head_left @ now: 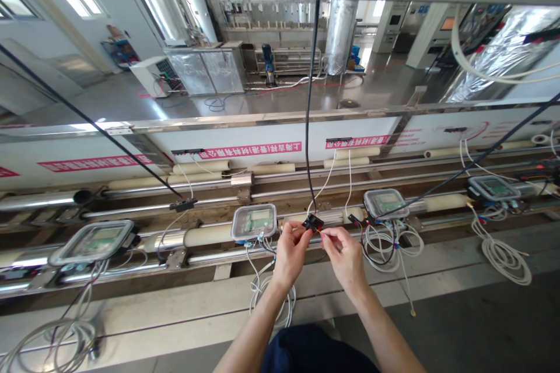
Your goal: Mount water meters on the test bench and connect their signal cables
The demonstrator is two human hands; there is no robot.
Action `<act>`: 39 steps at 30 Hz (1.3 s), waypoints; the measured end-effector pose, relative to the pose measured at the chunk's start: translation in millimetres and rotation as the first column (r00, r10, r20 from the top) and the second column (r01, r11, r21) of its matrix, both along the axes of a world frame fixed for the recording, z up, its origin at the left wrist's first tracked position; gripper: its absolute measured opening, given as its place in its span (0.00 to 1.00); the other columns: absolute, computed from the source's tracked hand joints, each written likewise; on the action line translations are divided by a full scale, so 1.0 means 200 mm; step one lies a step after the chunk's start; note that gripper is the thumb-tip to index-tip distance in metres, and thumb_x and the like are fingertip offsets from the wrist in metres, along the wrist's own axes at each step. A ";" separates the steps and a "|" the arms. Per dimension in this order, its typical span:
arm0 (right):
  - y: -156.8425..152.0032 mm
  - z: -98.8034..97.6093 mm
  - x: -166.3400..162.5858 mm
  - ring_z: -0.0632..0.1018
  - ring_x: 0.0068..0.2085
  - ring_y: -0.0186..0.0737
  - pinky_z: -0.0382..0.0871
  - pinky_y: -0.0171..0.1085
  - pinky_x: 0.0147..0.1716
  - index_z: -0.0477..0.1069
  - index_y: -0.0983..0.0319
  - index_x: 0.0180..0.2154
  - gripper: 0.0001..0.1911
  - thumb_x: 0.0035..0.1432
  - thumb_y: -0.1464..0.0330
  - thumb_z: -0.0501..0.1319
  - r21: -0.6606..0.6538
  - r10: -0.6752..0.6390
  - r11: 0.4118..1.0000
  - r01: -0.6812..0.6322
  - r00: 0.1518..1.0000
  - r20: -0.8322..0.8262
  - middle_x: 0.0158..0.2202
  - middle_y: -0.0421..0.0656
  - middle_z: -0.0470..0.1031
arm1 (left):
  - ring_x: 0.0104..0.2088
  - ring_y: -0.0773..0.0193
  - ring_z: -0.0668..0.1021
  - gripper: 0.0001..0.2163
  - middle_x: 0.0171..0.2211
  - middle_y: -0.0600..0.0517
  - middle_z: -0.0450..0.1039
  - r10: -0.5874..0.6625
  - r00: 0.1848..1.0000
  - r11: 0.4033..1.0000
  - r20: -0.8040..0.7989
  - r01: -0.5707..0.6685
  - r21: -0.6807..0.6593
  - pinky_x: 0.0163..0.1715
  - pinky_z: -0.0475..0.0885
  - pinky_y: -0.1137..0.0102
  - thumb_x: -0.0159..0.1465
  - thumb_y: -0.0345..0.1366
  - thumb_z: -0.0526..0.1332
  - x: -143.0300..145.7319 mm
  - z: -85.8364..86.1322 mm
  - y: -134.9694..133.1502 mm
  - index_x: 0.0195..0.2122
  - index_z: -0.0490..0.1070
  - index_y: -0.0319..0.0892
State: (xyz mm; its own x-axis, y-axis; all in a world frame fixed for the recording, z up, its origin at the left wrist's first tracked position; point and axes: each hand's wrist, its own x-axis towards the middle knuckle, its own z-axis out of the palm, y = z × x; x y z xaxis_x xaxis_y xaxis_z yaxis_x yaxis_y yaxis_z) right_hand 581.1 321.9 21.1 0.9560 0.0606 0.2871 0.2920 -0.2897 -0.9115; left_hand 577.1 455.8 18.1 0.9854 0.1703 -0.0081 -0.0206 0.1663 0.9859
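My left hand (290,252) is closed around the lower edge of a small black connector (313,222). A thick black cable (308,111) hangs down to this connector from above. Just to the right, the fingertips of my right hand (343,254) pinch a thin yellow wire (319,231) at the connector's edge. A white cable (324,187) also runs down to the spot. To the left sits a meter with a clear cover (254,222); another meter (385,204) stands to the right. The fine detail between my fingertips is too small to make out.
Metal rails (210,257) and pale pipes run across the bench. Coiled white cables (499,250) hang from several meters. A second black connector (184,204) lies at the left. Behind stands a frame with a white-and-red panel (262,140), and machinery beyond it.
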 end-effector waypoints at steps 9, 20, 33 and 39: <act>0.01 0.04 0.00 0.74 0.30 0.34 0.69 0.33 0.31 0.71 0.62 0.34 0.06 0.58 0.70 0.56 -0.144 0.018 0.990 0.003 0.989 0.145 0.31 0.42 0.73 | 0.19 0.72 0.63 0.12 0.20 0.59 0.65 0.045 0.999 0.995 0.027 -0.047 0.091 0.20 0.55 0.78 0.58 0.40 0.60 0.01 -0.02 0.01 0.34 0.57 0.42; 0.01 0.03 0.01 0.74 0.29 0.34 0.69 0.33 0.30 0.71 0.62 0.33 0.06 0.58 0.70 0.56 -0.194 0.002 0.981 0.029 0.987 0.161 0.29 0.42 0.73 | 0.19 0.72 0.63 0.11 0.19 0.59 0.63 0.041 0.998 0.990 0.051 -0.047 0.135 0.20 0.54 0.78 0.58 0.39 0.60 0.00 0.00 0.00 0.34 0.57 0.42; -0.01 0.03 0.02 0.76 0.34 0.37 0.69 0.34 0.35 0.73 0.62 0.37 0.10 0.62 0.70 0.52 -0.291 0.069 0.957 -0.006 0.975 0.210 0.33 0.45 0.76 | 0.21 0.71 0.62 0.07 0.22 0.58 0.67 0.036 0.996 0.933 0.083 -0.063 0.355 0.22 0.56 0.77 0.63 0.39 0.55 -0.02 0.03 -0.01 0.36 0.59 0.42; -0.01 0.03 0.02 0.77 0.33 0.37 0.68 0.34 0.34 0.72 0.62 0.37 0.11 0.62 0.70 0.52 -0.339 0.066 0.940 0.027 0.963 0.260 0.32 0.45 0.76 | 0.19 0.70 0.63 0.06 0.20 0.58 0.66 0.050 0.994 0.882 0.100 -0.090 0.462 0.21 0.55 0.77 0.64 0.39 0.54 -0.03 0.04 -0.01 0.36 0.60 0.42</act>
